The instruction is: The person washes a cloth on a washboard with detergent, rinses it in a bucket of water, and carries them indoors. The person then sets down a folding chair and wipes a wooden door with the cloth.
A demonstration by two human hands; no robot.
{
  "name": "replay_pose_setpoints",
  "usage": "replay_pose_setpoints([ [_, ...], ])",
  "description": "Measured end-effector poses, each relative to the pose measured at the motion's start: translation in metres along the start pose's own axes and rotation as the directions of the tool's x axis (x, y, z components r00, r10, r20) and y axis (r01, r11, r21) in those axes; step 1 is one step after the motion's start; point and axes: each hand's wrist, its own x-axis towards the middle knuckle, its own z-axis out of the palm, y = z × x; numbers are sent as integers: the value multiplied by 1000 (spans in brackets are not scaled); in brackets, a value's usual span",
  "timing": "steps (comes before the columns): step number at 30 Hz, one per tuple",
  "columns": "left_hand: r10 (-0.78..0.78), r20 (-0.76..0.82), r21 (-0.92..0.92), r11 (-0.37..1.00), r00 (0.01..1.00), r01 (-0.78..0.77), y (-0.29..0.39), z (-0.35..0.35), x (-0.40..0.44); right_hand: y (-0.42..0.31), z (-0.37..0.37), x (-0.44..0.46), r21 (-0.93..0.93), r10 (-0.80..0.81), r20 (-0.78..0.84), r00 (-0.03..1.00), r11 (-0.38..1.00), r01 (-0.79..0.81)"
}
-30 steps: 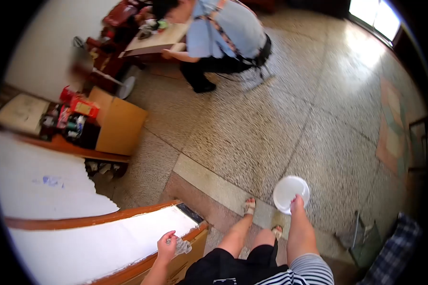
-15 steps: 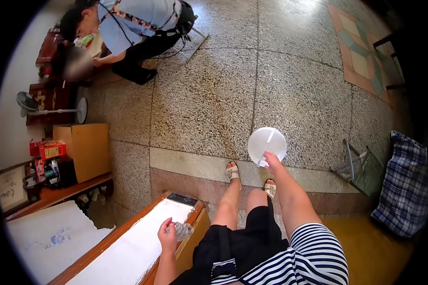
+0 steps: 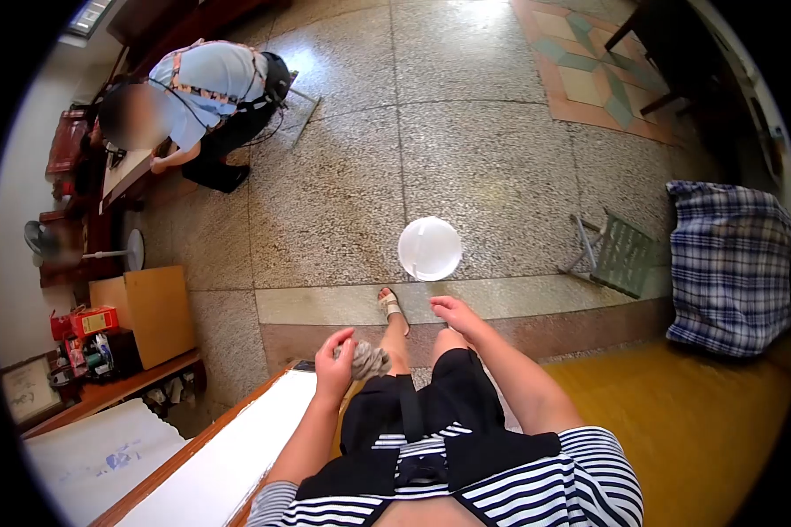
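Observation:
My left hand (image 3: 332, 363) is closed on a crumpled grey rag (image 3: 369, 361), which hangs at its right side above my lap, near the end of the long white-topped table (image 3: 228, 450). In front of me, a white bucket (image 3: 429, 249) stands on the speckled floor, its pale handle lying across the top. My right hand (image 3: 454, 314) is just below the bucket and apart from it. Its fingers are loosely stretched out with nothing in them.
At the upper left a person in a blue shirt (image 3: 206, 83) bends over a desk. A small folding stool (image 3: 622, 253) stands to the right, beside a plaid-covered item (image 3: 729, 268). On the left are a cardboard box (image 3: 156, 316), a fan (image 3: 134, 250) and white paper (image 3: 105, 461).
My right hand has let go of the bucket's handle and drawn back toward me. My left hand has moved right with the rag, away from over the white tabletop. My view has shifted.

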Motion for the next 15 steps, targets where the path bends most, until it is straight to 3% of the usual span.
replay_pose_setpoints([
  [1,3,11,-5,1000,1000,-3,15,11,-2,-16,-3,-22,0,1,-13,1000,1000,-1],
  [3,9,80,-51,999,997,-5,40,33,-4,-53,-10,-69,81,-107,181,978,992,94],
  [4,14,90,-57,998,996,-9,48,47,-5,-69,-15,-93,78,-108,169,980,992,96],
  [6,-80,114,-271,956,990,109,54,76,-5,-98,-22,-139,235,-125,234,964,970,69],
  [7,-74,126,-276,955,989,107,54,91,-4,-110,-25,-163,252,-158,252,955,963,94],
  [8,-130,195,-421,884,972,202,52,107,-4,-106,-27,-176,250,-157,240,958,964,96],
  [9,-170,269,-547,783,948,295,51,121,-6,-102,-29,-188,71,-247,156,956,968,239],
  [10,-160,277,-549,783,948,293,60,132,-13,-100,-31,-198,-122,-348,89,933,926,357],
  [11,-189,411,-562,718,892,411,70,143,-22,-104,-32,-214,-346,-393,-5,919,863,368],
  [12,-201,542,-551,648,816,526,80,152,-29,-95,-36,-219,-351,-399,-19,917,861,368],
  [13,-192,555,-544,653,810,527,87,158,-38,-89,-39,-225,-225,-381,-129,915,910,347],
  [15,-108,743,-464,628,660,625,98,164,-53,-73,-44,-242,-19,-233,-314,920,971,239],
])
